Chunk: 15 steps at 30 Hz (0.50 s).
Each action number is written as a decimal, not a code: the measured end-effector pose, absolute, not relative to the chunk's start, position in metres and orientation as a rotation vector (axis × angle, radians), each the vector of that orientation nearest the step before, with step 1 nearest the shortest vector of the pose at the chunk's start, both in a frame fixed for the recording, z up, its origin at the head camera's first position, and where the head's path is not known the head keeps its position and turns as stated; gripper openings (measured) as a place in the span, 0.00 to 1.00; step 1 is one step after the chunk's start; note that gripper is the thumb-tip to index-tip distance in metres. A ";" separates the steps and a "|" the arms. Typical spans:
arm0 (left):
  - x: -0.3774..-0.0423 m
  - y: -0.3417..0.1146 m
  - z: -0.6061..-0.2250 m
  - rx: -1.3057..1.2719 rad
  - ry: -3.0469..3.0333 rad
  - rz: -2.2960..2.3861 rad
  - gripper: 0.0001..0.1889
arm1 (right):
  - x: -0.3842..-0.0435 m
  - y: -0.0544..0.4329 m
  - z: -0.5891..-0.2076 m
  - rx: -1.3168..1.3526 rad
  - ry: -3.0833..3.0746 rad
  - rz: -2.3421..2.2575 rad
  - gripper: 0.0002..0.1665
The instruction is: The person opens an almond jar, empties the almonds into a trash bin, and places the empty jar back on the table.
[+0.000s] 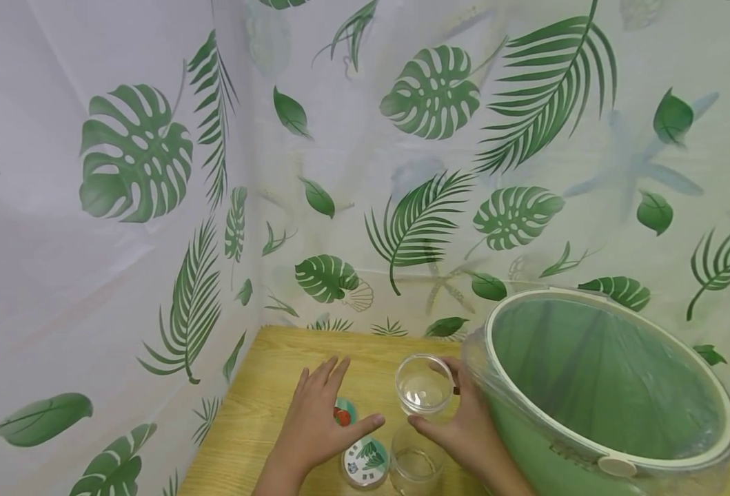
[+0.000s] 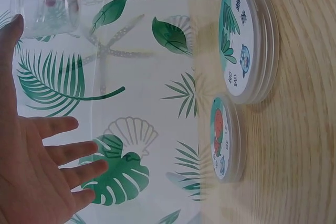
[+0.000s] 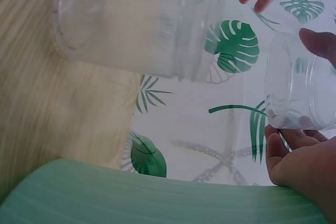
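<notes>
My right hand (image 1: 470, 430) grips a small clear plastic jar (image 1: 424, 384), lidless and raised off the table, with its mouth facing up; thumb and fingers sit on either side in the right wrist view (image 3: 294, 93). Below it a larger clear jar (image 1: 416, 463) stands on the table. My left hand (image 1: 316, 421) hovers left of the jars, fingers spread, holding nothing. On the table near it lie two round lids with printed labels: a larger lid (image 2: 247, 45) with green leaves and a smaller lid (image 2: 228, 139) with a red picture, partly hidden by the left hand in the head view.
A big green bin (image 1: 588, 386) lined with a clear plastic bag stands right beside my right forearm. The wooden table (image 1: 265, 372) meets sheets (image 1: 352, 227) printed with green leaves at its back and left edges.
</notes>
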<state>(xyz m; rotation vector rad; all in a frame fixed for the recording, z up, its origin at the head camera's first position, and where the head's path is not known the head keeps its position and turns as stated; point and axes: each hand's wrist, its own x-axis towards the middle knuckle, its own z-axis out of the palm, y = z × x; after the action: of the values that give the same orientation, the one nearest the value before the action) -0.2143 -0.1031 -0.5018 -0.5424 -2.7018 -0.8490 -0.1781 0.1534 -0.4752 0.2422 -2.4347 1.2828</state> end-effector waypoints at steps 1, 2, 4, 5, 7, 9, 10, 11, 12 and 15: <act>-0.214 -0.103 -0.502 -0.543 -2.704 -0.854 0.58 | -0.179 0.153 -0.477 0.228 -2.441 1.295 0.55; -0.214 -0.103 -0.502 -0.545 -2.706 -0.856 0.58 | -0.181 0.153 -0.478 0.218 -2.446 1.311 0.56; -0.214 -0.104 -0.503 -0.547 -2.709 -0.860 0.58 | -0.183 0.154 -0.481 0.197 -2.453 1.340 0.57; -0.214 -0.104 -0.503 -0.548 -2.711 -0.860 0.59 | -0.185 0.154 -0.483 0.185 -2.458 1.352 0.58; -0.214 -0.104 -0.502 -0.551 -2.711 -0.868 0.59 | -0.188 0.154 -0.488 0.158 -2.466 1.371 0.59; -0.214 -0.104 -0.502 -0.550 -2.718 -0.880 0.59 | -0.192 0.154 -0.492 0.128 -2.474 1.377 0.62; -0.214 -0.104 -0.502 -0.550 -2.718 -0.886 0.59 | -0.193 0.154 -0.495 0.119 -2.476 1.378 0.64; -0.214 -0.104 -0.502 -0.550 -2.718 -0.893 0.59 | -0.194 0.153 -0.497 0.108 -2.477 1.386 0.65; -0.214 -0.104 -0.503 -0.550 -2.717 -0.896 0.58 | -0.195 0.153 -0.499 0.101 -2.477 1.392 0.67; -0.214 -0.105 -0.503 -0.547 -2.715 -0.905 0.58 | -0.198 0.152 -0.503 0.098 -2.478 1.395 0.68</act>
<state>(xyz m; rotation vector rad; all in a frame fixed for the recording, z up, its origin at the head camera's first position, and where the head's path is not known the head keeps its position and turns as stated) -0.2140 -0.1045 -0.5033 -0.5470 -2.7149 -0.9050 -0.1980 0.1525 -0.5033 0.0979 -2.4781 1.3955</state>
